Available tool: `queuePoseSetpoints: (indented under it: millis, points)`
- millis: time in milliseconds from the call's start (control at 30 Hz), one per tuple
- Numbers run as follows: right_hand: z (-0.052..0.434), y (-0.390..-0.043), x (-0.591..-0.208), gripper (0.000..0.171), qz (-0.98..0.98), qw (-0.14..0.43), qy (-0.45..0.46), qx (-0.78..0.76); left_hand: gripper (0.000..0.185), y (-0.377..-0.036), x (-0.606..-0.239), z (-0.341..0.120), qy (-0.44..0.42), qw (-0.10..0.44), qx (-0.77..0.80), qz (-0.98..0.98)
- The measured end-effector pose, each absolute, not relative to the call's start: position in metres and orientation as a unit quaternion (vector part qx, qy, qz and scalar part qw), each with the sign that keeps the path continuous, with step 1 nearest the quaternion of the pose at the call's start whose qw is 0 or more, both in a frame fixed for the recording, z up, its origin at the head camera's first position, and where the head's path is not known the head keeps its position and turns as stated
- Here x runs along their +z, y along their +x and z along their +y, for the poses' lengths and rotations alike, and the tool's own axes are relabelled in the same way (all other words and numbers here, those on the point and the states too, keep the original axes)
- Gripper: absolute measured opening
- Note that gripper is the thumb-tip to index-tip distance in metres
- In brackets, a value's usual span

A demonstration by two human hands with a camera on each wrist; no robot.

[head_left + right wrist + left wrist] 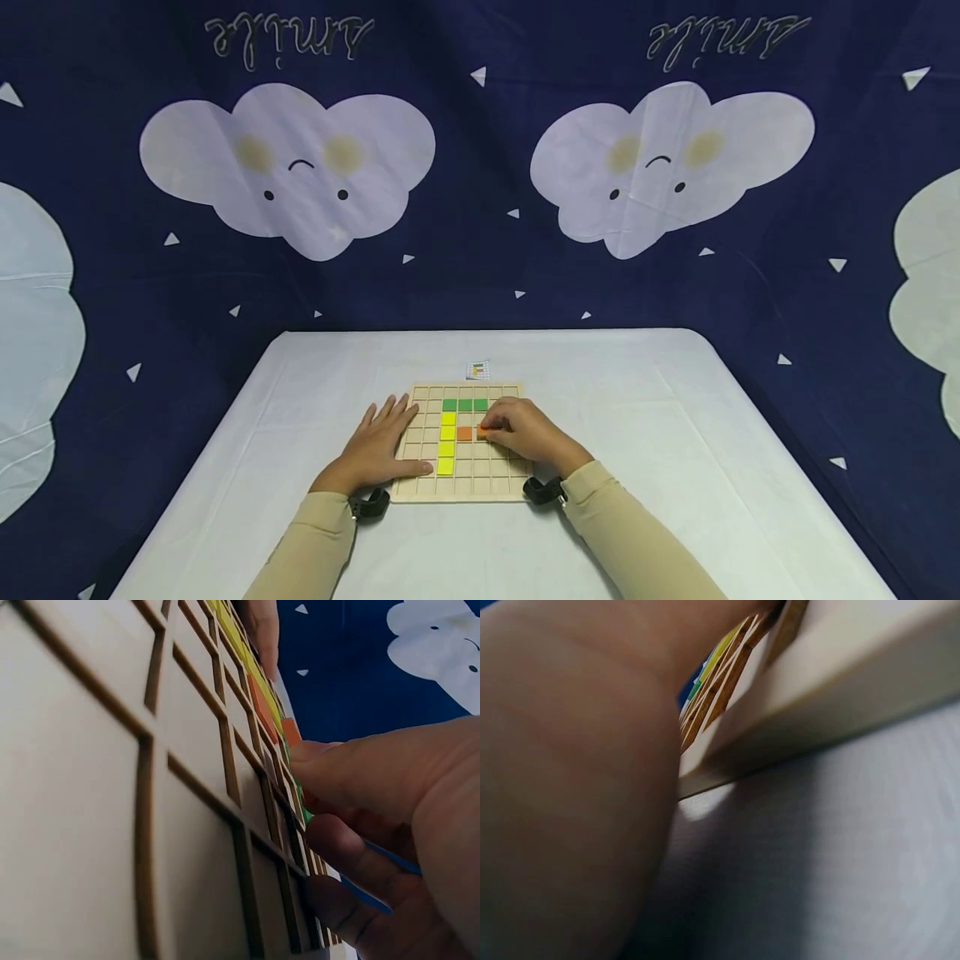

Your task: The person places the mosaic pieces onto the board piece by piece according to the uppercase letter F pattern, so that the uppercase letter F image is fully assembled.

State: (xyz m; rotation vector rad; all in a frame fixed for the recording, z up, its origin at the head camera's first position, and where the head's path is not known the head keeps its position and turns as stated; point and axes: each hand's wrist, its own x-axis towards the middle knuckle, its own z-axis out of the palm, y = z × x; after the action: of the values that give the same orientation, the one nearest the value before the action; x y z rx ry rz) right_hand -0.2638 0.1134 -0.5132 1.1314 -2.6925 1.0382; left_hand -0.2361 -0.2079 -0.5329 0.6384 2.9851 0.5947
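Note:
A wooden grid board (495,487) lies on the white table. Green tiles (465,405) form a short row near its top, yellow tiles (446,442) run down in a column, and one orange tile (464,433) sits beside the yellow column. My right hand (525,433) pinches a second orange tile (482,431) at the cell right of the first; in the right wrist view the fingertips (315,761) meet at that orange tile (291,731). My left hand (378,446) lies flat on the board's left edge, fingers straight. The left wrist view shows only my wrist and the board's edge (832,697).
A small pattern card (477,369) lies just beyond the board. The white table (675,433) stretches wide on both sides. A dark blue cloth with white clouds (480,167) hangs behind the table.

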Motion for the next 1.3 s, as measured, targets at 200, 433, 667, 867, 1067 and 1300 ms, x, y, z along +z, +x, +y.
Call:
queuePoseSetpoints:
  millis: [200, 433, 667, 867, 1067, 1300]
  points:
    - [0.1073, -0.2647, -0.5161, 0.011, -0.869, 0.017, 0.366, 0.332, 0.122, -0.2365, -0.5335, -0.2084, 0.201, 0.017, 0.187, 0.961]
    - [0.1043, -0.2659, -0.5183, 0.012, -0.879, 0.019, 0.351, 0.323, 0.122, -0.2360, -0.5321, -0.2087, 0.200, 0.014, 0.195, 0.960]
    - [0.1042, -0.2636, -0.5175, 0.016, -0.879, 0.022, 0.350, 0.325, 0.122, -0.2358, -0.5322, -0.2091, 0.204, 0.011, 0.196, 0.959]
    - [0.1055, -0.2620, -0.5181, 0.015, -0.877, 0.023, 0.349, 0.328, 0.122, -0.2362, -0.5322, -0.2085, 0.205, 0.011, 0.196, 0.959]
    - [0.1079, -0.2612, -0.5172, 0.016, -0.877, 0.018, 0.341, 0.337, 0.121, -0.2375, -0.5314, -0.2088, 0.207, 0.010, 0.196, 0.958]
    - [0.1136, -0.2609, -0.5188, 0.016, -0.869, 0.019, 0.337, 0.361, 0.121, -0.2378, -0.5314, -0.2083, 0.209, 0.013, 0.196, 0.958]
